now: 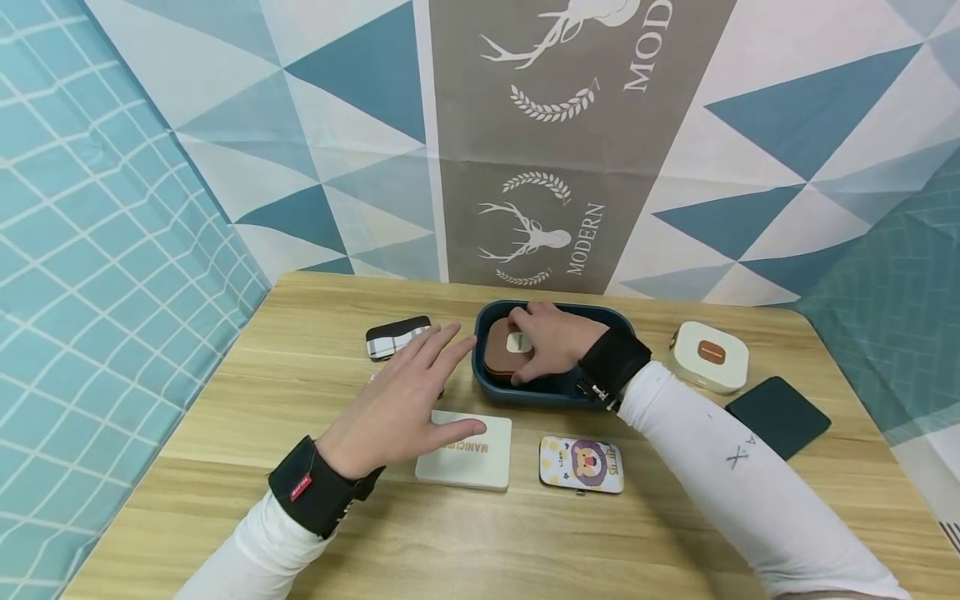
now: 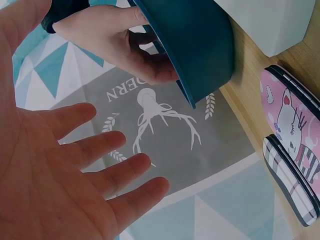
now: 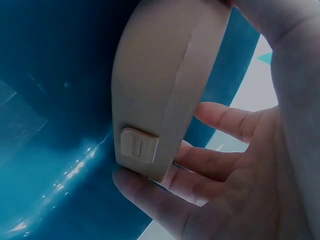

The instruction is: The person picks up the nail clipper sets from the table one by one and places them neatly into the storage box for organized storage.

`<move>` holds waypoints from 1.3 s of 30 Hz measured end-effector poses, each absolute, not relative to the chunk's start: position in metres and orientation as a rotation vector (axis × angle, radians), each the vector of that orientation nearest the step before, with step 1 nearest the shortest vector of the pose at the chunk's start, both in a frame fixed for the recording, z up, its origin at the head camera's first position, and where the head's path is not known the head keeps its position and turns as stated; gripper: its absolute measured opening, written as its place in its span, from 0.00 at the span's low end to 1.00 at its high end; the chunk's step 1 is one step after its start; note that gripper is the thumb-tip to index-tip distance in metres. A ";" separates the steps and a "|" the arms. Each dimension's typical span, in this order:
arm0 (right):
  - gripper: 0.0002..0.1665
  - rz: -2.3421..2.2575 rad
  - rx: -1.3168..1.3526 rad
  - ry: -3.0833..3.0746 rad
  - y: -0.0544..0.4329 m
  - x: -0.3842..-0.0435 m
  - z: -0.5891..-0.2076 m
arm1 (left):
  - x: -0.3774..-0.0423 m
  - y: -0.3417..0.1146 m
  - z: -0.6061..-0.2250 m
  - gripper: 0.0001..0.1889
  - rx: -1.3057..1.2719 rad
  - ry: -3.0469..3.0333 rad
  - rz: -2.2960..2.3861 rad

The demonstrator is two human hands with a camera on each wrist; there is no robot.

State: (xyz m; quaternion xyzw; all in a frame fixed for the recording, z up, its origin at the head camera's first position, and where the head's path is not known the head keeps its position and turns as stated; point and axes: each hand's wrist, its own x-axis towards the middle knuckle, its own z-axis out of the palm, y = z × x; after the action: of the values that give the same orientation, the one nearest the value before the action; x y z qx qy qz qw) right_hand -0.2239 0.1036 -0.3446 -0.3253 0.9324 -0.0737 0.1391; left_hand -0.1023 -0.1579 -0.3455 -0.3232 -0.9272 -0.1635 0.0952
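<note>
My right hand (image 1: 558,337) reaches down into a dark blue oblong bin (image 1: 555,398) and grips a brown rounded case (image 1: 498,348) with a cream label, at the bin's left end. In the right wrist view the fingers and thumb spread around the edges of the case (image 3: 150,85), and a small latch shows on its side. My left hand (image 1: 393,408) hovers left of the bin with fingers extended and nothing in it. It partly covers a white box (image 1: 465,467) marked MANICURE. The left wrist view shows its bare palm (image 2: 55,175).
Behind the left hand lies a plaid glasses-shaped case (image 1: 397,337), with a pink cat-patterned case (image 2: 287,115) beside it. A lion-print tin (image 1: 581,464) lies in front of the bin. To the right are a white rounded case (image 1: 708,357) and a dark green square (image 1: 780,415).
</note>
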 end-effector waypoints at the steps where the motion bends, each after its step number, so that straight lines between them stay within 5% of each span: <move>1: 0.46 -0.211 -0.936 2.692 0.103 -0.224 -0.345 | -0.102 -0.158 -0.346 0.53 -0.957 -2.751 -0.483; 39: 0.45 -0.075 -0.933 2.637 0.096 -0.225 -0.346 | -0.103 -0.157 -0.346 0.52 -0.952 -2.766 -0.486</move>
State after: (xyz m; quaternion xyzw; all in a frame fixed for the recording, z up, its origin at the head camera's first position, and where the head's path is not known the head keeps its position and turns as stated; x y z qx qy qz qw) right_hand -0.2252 0.0955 -0.3461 -0.3283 0.9286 -0.0264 0.1707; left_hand -0.1025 -0.1568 -0.3456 -0.3197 -0.9292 -0.1633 0.0881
